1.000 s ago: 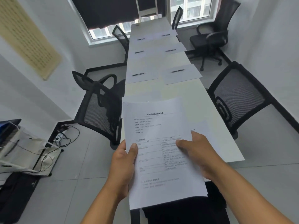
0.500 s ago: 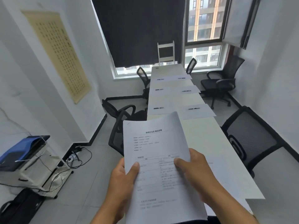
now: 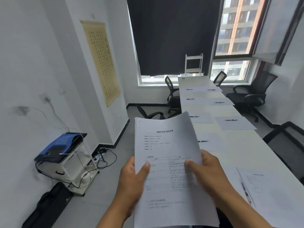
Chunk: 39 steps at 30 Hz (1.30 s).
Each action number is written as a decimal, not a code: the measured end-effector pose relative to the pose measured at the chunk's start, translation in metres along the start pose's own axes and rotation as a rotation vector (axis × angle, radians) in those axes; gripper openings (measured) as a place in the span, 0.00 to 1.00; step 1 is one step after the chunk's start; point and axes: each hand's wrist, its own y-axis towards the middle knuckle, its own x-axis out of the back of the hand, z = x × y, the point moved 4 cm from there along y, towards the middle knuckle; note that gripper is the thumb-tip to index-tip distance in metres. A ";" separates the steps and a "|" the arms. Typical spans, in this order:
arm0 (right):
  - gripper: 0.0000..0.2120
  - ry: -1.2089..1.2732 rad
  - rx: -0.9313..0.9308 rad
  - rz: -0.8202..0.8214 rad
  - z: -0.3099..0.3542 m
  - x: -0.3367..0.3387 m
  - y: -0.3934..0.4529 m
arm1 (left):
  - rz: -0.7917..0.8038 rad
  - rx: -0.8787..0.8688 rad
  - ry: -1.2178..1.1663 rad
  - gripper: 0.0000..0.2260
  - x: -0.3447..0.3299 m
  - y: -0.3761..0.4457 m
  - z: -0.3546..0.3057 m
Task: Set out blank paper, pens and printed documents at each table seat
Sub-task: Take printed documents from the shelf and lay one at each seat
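I hold a stack of printed documents [image 3: 166, 145] upright in front of me. My left hand [image 3: 133, 181] grips its left edge, thumb on the top page. My right hand [image 3: 209, 171] grips the right edge, thumb across the text. The long white table [image 3: 238, 145] runs away on the right. Blank sheets each with a pen lie at the seats, for example one sheet [image 3: 235, 123] with a pen [image 3: 231, 120] on it. A printed sheet [image 3: 258, 180] with a pen [image 3: 246, 192] beside it lies at the near right.
Black mesh chairs stand along both sides: one [image 3: 171, 94] at the far left, one [image 3: 250, 96] at the right, one [image 3: 289, 145] near right. A white cart [image 3: 65, 168] with a blue folder and cables stands at the left wall. A black bag [image 3: 47, 206] lies on the floor.
The view has risen and swung left, so the table now lies to the right. Both hands keep their hold on the stack, which stands more upright.
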 end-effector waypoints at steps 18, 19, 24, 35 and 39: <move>0.06 0.131 0.012 -0.118 0.038 -0.082 0.078 | 0.049 -0.081 0.055 0.08 0.059 0.121 -0.029; 0.06 0.149 0.006 -0.132 0.036 -0.084 0.092 | 0.063 -0.086 0.069 0.08 0.055 0.138 -0.030; 0.06 0.195 0.008 -0.148 0.045 -0.091 0.167 | 0.095 -0.101 0.113 0.07 0.039 0.220 -0.045; 0.06 0.185 -0.031 -0.231 0.080 -0.104 0.298 | 0.213 -0.093 0.106 0.08 0.014 0.374 -0.066; 0.06 0.178 -0.071 -0.303 0.085 -0.125 0.345 | 0.293 -0.106 0.110 0.09 0.009 0.443 -0.065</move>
